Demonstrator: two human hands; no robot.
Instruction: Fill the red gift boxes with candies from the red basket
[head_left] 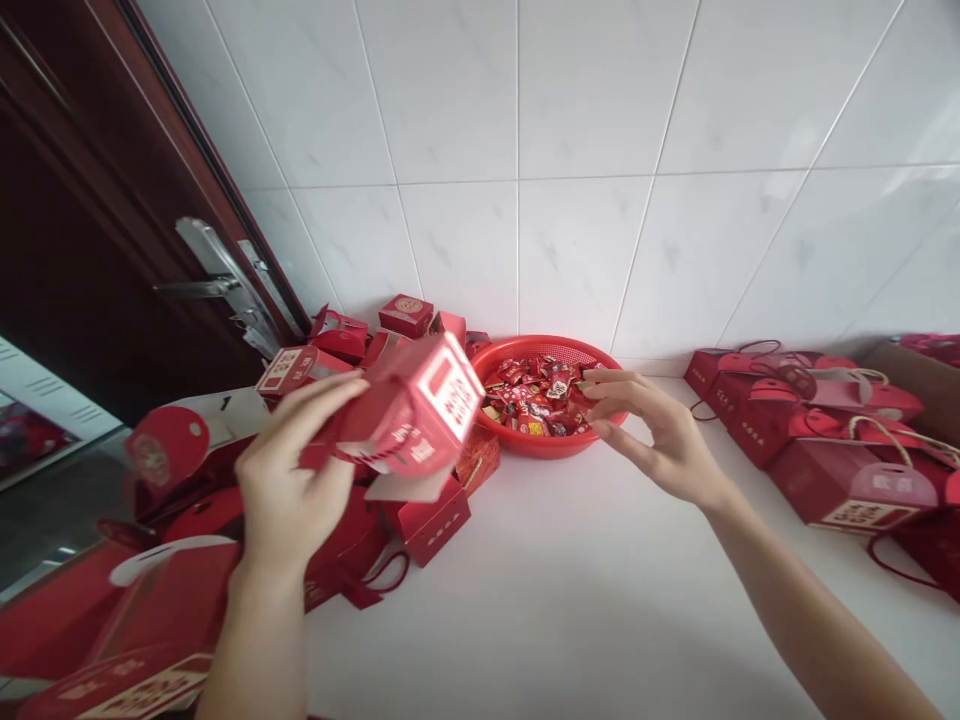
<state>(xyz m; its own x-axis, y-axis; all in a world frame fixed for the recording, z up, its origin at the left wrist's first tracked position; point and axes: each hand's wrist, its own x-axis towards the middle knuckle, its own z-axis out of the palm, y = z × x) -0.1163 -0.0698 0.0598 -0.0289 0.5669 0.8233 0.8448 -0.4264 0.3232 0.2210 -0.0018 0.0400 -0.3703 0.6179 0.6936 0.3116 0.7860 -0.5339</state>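
Note:
My left hand [300, 470] grips a small red gift box [412, 410], tilted and raised over other red boxes, with a pale flap hanging beneath it. Slightly blurred, the box shows white printing on one side. A red plastic basket [551, 450] against the wall holds many red-wrapped candies [544, 395]. Over the basket's right rim is my right hand [649, 430], fingers apart and curved, with nothing seen between them.
Red boxes [180, 600] are heaped at the left on the white tabletop [585, 580]. More boxes with handles [847, 480] stand in rows at the right. Behind are a tiled wall [585, 120] and a dark door with a metal handle [217, 280].

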